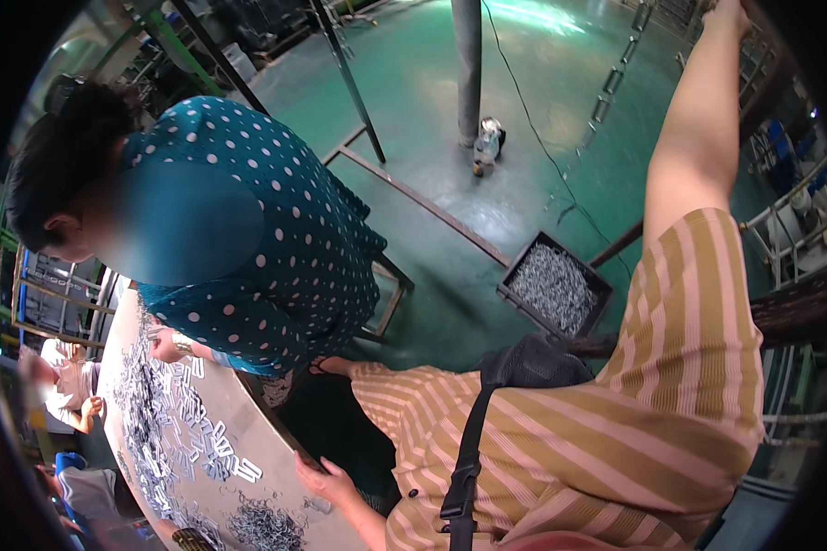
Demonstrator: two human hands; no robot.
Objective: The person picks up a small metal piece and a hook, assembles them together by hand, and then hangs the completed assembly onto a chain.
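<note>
My left hand (326,482) lies at the near edge of the pale table (276,468), fingers stretched out and nothing visible in them. Close to it is a pile of small dark curved pieces (266,523). Farther left, a long heap of small silvery U-shaped metal pieces (170,413) covers the tabletop. My right hand is out of view. At the bottom edge, a wrist with a brown patterned band (193,539) shows in part; whose it is I cannot tell.
A co-worker in a teal dotted top (257,220) bends over the heap beside me. Others sit across the table. A black crate (533,317) of metal pieces stands on the green floor near a pillar (467,73). A linked metal chain (611,83) hangs above. A black bag (533,363) rests on my lap.
</note>
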